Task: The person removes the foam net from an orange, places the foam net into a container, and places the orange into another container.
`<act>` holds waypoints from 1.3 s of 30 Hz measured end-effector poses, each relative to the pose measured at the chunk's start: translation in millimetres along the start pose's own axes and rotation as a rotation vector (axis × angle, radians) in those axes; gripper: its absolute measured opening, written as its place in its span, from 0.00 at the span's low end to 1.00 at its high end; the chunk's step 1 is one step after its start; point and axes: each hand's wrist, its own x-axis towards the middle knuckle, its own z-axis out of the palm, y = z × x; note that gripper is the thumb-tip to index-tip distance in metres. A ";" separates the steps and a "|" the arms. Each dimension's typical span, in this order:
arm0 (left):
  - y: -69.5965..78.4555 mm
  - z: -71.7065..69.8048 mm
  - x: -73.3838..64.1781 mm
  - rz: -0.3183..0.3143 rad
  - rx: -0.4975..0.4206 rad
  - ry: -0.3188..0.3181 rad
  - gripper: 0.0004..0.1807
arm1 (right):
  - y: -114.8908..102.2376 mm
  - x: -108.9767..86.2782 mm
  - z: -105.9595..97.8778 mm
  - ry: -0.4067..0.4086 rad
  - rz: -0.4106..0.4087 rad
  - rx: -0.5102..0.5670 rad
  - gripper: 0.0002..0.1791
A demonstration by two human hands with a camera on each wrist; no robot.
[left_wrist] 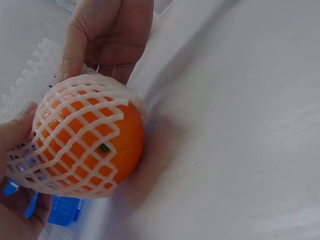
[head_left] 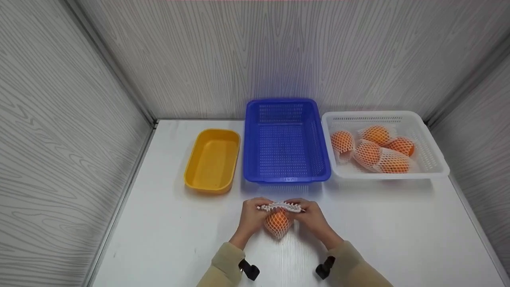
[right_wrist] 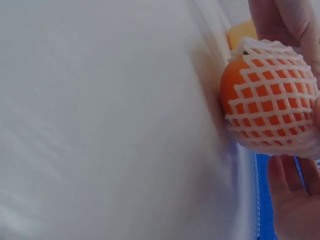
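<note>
In the head view, an orange [head_left: 277, 221] sits inside a white foam net sleeve [head_left: 280, 205] at the front of the table. My left hand [head_left: 252, 215] pinches the sleeve's gathered far end on one side. Opposite it, my right hand [head_left: 311, 217] pinches the same end, stretching it between them. Up close in the left wrist view, the mesh covers most of the orange [left_wrist: 131, 145], a bare patch and a green stem spot showing at its near end. The right wrist view also has bare peel on the orange [right_wrist: 231, 82] beside the mesh.
Beyond the hands stands a blue perforated basket [head_left: 287, 179] with nothing in it. To its left is a yellow tub [head_left: 213, 188]. On the right, a white basket [head_left: 436, 159] holds several net-wrapped oranges [head_left: 367, 152]. Wood-grain panels [head_left: 199, 59] enclose the white table [head_left: 159, 223].
</note>
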 end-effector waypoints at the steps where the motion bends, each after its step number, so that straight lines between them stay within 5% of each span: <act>1: 1.1 -0.4 -0.5 -0.012 0.009 -0.003 0.06 | -1.0 0.3 1.0 0.014 -0.006 -0.010 0.07; 9: 37.1 -15.8 -8.1 -0.069 -0.001 -0.141 0.17 | -11.2 2.1 7.4 0.134 0.031 -0.082 0.09; 13: 37.6 -17.2 -10.0 -0.137 -0.029 -0.174 0.17 | -5.7 6.5 8.6 0.174 0.052 -0.086 0.09; 22: 28.4 -15.8 -6.7 -0.163 -0.106 -0.191 0.11 | 24.9 14.7 7.5 0.276 0.102 0.006 0.12; 30: 0.8 -0.8 -0.2 -0.114 -0.044 -0.067 0.18 | 27.8 11.5 0.3 0.129 0.107 -0.013 0.13; 36: -3.7 4.0 1.9 -0.127 -0.046 0.010 0.05 | 5.0 2.0 -4.9 -0.050 0.131 -0.022 0.18; 39: -2.8 5.1 2.1 -0.112 -0.016 0.028 0.03 | -2.1 -0.6 -5.1 -0.061 0.171 -0.022 0.17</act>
